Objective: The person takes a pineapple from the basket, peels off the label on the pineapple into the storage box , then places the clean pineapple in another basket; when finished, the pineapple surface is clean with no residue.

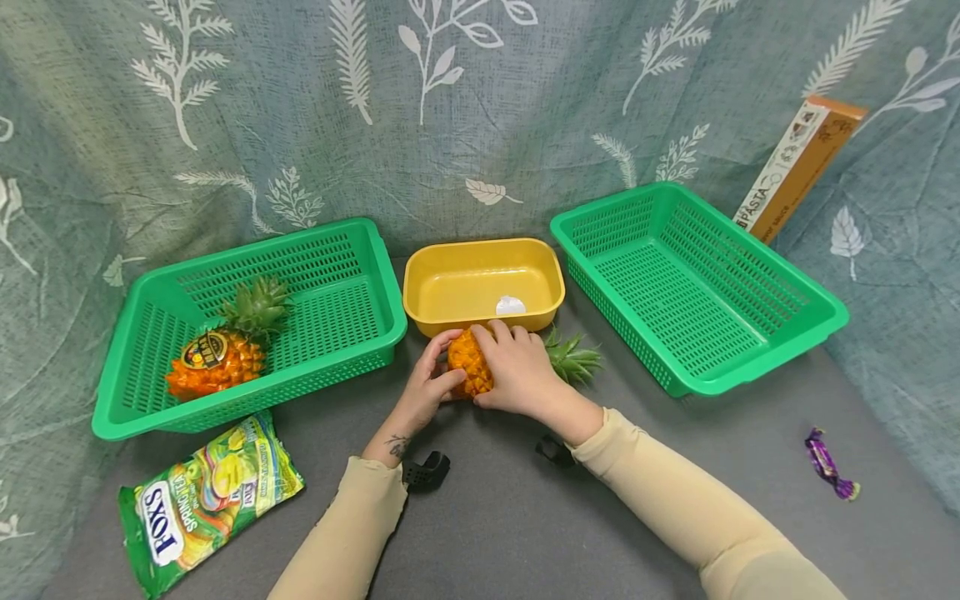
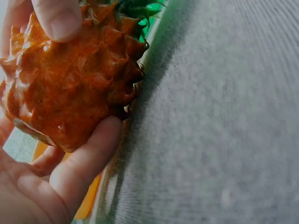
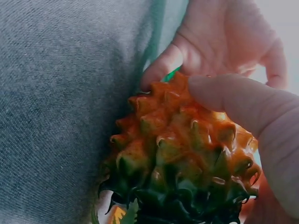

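A small orange pineapple [image 1: 470, 363] lies on its side just in front of the yellow tub, its green crown pointing right. My right hand [image 1: 519, 367] grips it from above; in the right wrist view its thumb presses on the spiky skin of the pineapple [image 3: 182, 144]. At the bottom end, my left hand [image 1: 431, 379] holds the fruit between thumb and fingers. The left wrist view has the left hand [image 2: 60, 182] cupped about the base of the pineapple [image 2: 70, 88]. Much of the fruit's middle is hidden under the right hand in the head view.
Behind the hands stands the yellow tub [image 1: 465, 287], a white sticker inside. A left green basket [image 1: 337, 337] holds another pineapple [image 1: 225, 358]; a right green basket [image 1: 675, 283] stands opposite. Also around are a Foxs candy bag [image 1: 210, 504], a purple wrapped candy [image 1: 828, 467] and a pasta box [image 1: 798, 171].
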Tool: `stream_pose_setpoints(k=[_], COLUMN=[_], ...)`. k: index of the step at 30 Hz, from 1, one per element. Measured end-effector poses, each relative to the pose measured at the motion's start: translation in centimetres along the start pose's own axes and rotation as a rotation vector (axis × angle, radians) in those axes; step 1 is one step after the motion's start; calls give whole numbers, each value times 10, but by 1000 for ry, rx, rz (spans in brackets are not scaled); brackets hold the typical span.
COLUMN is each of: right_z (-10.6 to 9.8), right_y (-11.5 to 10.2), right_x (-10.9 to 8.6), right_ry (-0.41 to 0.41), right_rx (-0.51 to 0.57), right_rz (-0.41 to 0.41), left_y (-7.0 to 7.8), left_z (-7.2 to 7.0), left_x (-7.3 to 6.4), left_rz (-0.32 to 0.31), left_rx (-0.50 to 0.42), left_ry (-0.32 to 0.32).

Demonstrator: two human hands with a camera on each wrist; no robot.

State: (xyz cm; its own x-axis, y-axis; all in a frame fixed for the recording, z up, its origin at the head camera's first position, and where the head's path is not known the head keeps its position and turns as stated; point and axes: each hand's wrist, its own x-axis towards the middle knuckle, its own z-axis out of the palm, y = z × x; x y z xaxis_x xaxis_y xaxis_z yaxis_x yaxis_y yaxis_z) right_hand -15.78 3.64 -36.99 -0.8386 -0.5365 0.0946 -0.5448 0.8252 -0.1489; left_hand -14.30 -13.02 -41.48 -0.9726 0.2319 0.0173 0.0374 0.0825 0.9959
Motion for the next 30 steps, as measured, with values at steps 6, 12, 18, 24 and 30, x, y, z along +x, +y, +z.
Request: stream_pose_setpoints(k=[6, 12, 18, 24, 30], right_z=[2, 3, 0, -2, -3], right_y=[0, 1, 3, 3, 6], right_x=[-2, -5, -9, -19, -32], right_ry=[15, 7, 19, 2, 23], right_rx=[18, 31, 26, 41, 33], right_rz=[-3, -18, -68, -153, -286], left_y=[6, 8, 9, 8, 10], left_z=[1, -1, -8, -10, -11], left_x=[-6, -17, -23, -23, -26], left_rz=[-40, -81, -54, 15, 90], left_rx=[13, -21, -176, -296, -339], left_ry=[149, 352, 533, 640, 744])
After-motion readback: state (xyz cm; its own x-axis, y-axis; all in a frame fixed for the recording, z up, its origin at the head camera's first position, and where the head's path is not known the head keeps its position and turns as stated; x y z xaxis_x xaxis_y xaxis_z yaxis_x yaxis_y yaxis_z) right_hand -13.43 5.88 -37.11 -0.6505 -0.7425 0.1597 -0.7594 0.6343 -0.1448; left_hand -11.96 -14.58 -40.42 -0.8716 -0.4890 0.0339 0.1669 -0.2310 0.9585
